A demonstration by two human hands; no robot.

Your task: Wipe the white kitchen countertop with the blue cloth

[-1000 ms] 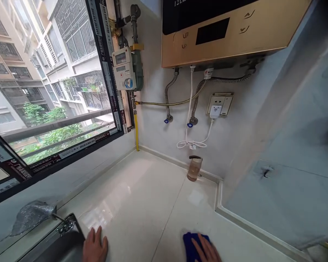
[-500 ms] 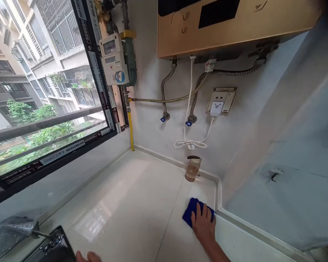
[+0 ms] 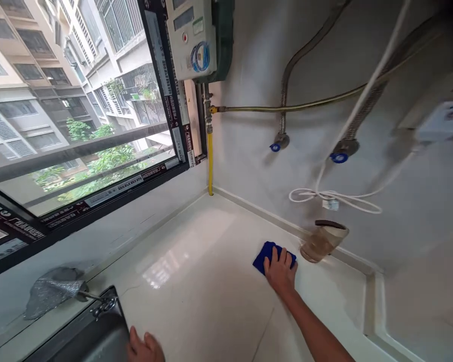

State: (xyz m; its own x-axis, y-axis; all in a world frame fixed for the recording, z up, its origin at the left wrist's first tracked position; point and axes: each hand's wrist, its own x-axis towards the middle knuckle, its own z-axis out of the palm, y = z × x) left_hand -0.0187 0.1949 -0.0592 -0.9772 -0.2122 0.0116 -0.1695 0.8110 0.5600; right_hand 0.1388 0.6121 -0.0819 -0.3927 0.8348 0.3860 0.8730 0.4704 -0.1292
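Under my right hand (image 3: 281, 271) is a folded dark blue cloth (image 3: 265, 254), pressed flat on the glossy white countertop (image 3: 211, 296). The fingers are bent over the cloth's near side. To the right of it a clear pitcher (image 3: 319, 244) with a dark handle stands against the back wall's edge strip. My left hand (image 3: 145, 347) rests at the bottom of the view beside the sink, thumb and fingers apart, holding nothing that I can see; part of it lies outside the picture.
At the lower left is a dark sink (image 3: 98, 342) with a faucet wrapped in plastic (image 3: 56, 291). A gas meter (image 3: 196, 45), hoses and a looped white cord (image 3: 335, 196) are on the wall above. The window (image 3: 79, 125) lies left, a yellow pipe (image 3: 210, 163) in the corner.
My right hand has slid the cloth farther back along the countertop, to the left of the pitcher. The view has moved closer to the corner and shifted left; more of the left hand shows.
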